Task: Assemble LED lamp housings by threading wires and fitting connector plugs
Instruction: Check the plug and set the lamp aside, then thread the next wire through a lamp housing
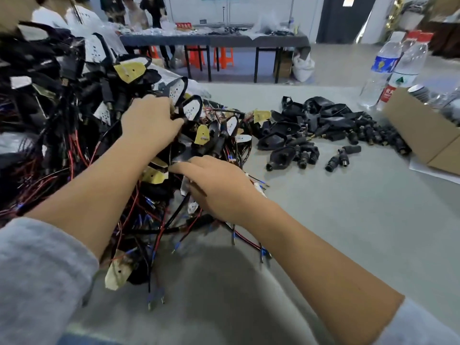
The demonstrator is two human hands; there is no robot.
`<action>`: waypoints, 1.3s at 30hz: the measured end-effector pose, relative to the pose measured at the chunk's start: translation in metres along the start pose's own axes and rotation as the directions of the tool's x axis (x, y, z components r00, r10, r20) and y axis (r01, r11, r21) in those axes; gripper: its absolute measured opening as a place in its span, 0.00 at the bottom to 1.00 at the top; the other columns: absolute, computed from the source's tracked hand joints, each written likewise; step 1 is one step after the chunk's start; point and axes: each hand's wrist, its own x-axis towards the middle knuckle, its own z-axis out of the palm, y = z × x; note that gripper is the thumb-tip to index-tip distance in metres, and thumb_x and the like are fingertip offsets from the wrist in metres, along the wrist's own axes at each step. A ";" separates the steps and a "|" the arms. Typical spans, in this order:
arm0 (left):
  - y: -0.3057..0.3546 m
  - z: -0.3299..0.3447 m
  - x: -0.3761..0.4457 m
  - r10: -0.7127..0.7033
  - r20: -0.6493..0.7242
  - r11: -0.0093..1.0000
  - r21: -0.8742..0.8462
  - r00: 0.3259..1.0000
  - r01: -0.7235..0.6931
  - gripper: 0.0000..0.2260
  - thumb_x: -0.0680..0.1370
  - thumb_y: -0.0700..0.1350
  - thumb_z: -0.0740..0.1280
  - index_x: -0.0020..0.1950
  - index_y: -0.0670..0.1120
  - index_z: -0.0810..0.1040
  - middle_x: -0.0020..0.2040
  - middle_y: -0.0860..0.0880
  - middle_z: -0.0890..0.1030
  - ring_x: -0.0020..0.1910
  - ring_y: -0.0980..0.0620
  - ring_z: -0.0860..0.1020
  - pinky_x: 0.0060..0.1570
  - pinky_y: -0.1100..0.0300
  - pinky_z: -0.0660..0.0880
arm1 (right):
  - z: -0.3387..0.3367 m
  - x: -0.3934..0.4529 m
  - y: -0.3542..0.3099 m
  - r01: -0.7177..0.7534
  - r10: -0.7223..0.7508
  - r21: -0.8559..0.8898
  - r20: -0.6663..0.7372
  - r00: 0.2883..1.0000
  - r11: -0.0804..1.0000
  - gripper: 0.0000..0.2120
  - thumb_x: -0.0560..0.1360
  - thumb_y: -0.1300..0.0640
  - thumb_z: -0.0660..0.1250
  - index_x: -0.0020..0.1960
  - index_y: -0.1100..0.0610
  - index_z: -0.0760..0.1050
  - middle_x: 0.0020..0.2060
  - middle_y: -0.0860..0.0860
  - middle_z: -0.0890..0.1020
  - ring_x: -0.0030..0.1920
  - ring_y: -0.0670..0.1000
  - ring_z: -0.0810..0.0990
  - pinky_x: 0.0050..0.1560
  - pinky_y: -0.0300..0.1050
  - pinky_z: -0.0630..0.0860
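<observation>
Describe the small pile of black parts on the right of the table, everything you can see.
The pile of black parts lies loose on the grey table: dark, plastic-looking lamp housings without wires heaped at the back, small cylindrical connector plugs scattered along its near edge. Neither hand touches it. A cardboard box sits just right of it.

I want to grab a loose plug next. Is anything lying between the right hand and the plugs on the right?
Nothing visible. Bare table lies between the right hand, which rests at the edge of the wire pile, and the plugs.
</observation>
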 end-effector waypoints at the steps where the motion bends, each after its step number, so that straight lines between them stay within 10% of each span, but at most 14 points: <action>1: 0.002 0.000 0.000 0.012 -0.033 1.000 0.007 0.999 -0.012 0.19 0.76 0.53 0.67 0.63 0.46 0.78 0.60 0.38 0.76 0.61 0.35 0.72 0.53 0.44 0.74 | 0.001 -0.005 0.002 -0.021 0.021 0.012 -0.017 1.000 1.000 0.17 0.79 0.62 0.60 0.67 0.57 0.73 0.53 0.55 0.79 0.54 0.58 0.75 0.49 0.52 0.71; 9: 0.067 -0.010 -0.014 0.040 -0.082 0.906 -0.418 0.996 -0.071 0.11 0.77 0.48 0.60 0.53 0.49 0.81 0.52 0.48 0.82 0.54 0.45 0.77 0.50 0.53 0.73 | -0.007 -0.054 0.054 -0.511 0.511 -0.007 0.052 0.858 0.859 0.24 0.76 0.47 0.66 0.70 0.53 0.70 0.60 0.55 0.76 0.62 0.59 0.72 0.60 0.53 0.69; 14: 0.130 0.022 -0.055 0.040 0.027 0.760 -0.650 0.999 -0.013 0.12 0.77 0.47 0.60 0.48 0.49 0.83 0.42 0.51 0.82 0.45 0.49 0.78 0.46 0.58 0.72 | -0.002 -0.081 0.071 -0.550 0.549 0.006 0.065 0.834 0.835 0.24 0.72 0.40 0.69 0.63 0.52 0.77 0.53 0.52 0.79 0.57 0.55 0.75 0.56 0.53 0.71; 19: 0.173 0.057 -0.086 0.076 0.109 0.648 -0.761 0.991 0.034 0.10 0.76 0.44 0.60 0.44 0.49 0.81 0.42 0.54 0.82 0.44 0.52 0.79 0.47 0.52 0.77 | -0.008 -0.088 0.069 -0.466 0.512 0.312 -0.085 0.854 0.828 0.12 0.66 0.57 0.67 0.31 0.47 0.66 0.28 0.43 0.69 0.31 0.50 0.69 0.33 0.47 0.63; 29: 0.198 0.080 -0.092 0.124 -0.113 0.623 -0.764 0.986 -0.166 0.13 0.76 0.43 0.60 0.51 0.49 0.84 0.47 0.51 0.84 0.52 0.48 0.79 0.55 0.47 0.74 | -0.022 -0.103 0.097 -0.445 0.820 0.812 -0.071 0.567 0.378 0.17 0.73 0.71 0.60 0.51 0.54 0.79 0.41 0.56 0.82 0.41 0.56 0.78 0.41 0.50 0.75; 39: 0.171 0.094 -0.087 0.274 -0.184 0.785 -0.525 0.944 -0.330 0.12 0.81 0.44 0.59 0.58 0.45 0.81 0.55 0.50 0.82 0.61 0.46 0.72 0.64 0.55 0.62 | -0.041 -0.109 0.114 -0.039 0.972 0.987 -0.146 0.182 0.156 0.14 0.69 0.74 0.64 0.45 0.56 0.74 0.25 0.47 0.73 0.24 0.45 0.70 0.28 0.37 0.68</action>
